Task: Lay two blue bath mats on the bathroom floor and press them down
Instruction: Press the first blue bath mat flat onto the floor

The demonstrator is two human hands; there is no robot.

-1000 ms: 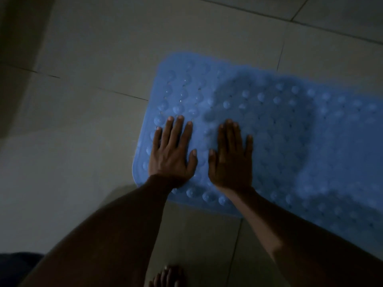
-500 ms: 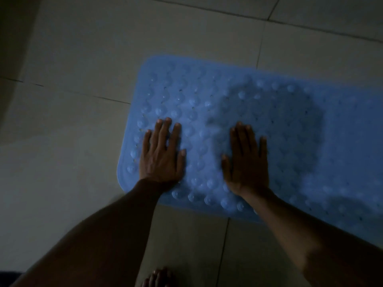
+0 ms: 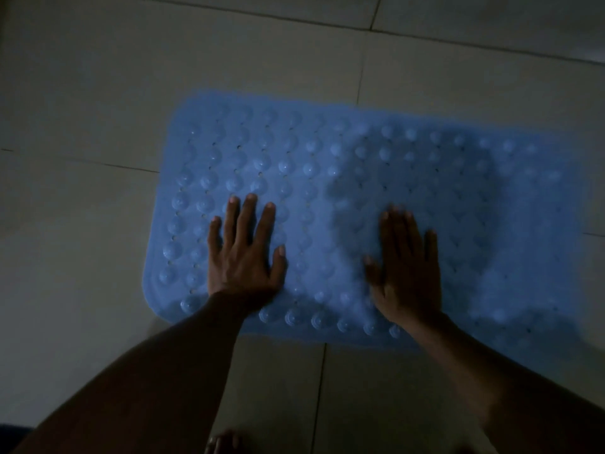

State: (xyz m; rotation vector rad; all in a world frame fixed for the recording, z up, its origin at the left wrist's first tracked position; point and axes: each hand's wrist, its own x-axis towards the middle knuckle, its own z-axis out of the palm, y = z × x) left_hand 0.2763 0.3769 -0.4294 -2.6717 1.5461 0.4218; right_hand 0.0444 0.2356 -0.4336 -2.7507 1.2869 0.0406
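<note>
One blue bath mat with rows of round bumps and small holes lies flat on the tiled floor, reaching from the middle to the right edge of the head view. My left hand lies palm down on the mat's near left part, fingers straight and spread. My right hand presses flat on the mat further right, fingers straight, slightly blurred. A dark shadow covers the mat around my right hand. No second mat is in view.
Pale floor tiles with thin grout lines surround the mat on the left, far and near sides. Toes of a bare foot show at the bottom edge. The room is dim.
Both hands stay flat on the mat while my right hand has slid to the right, widening the gap between them. The view has shifted, so more of the mat's left end shows.
</note>
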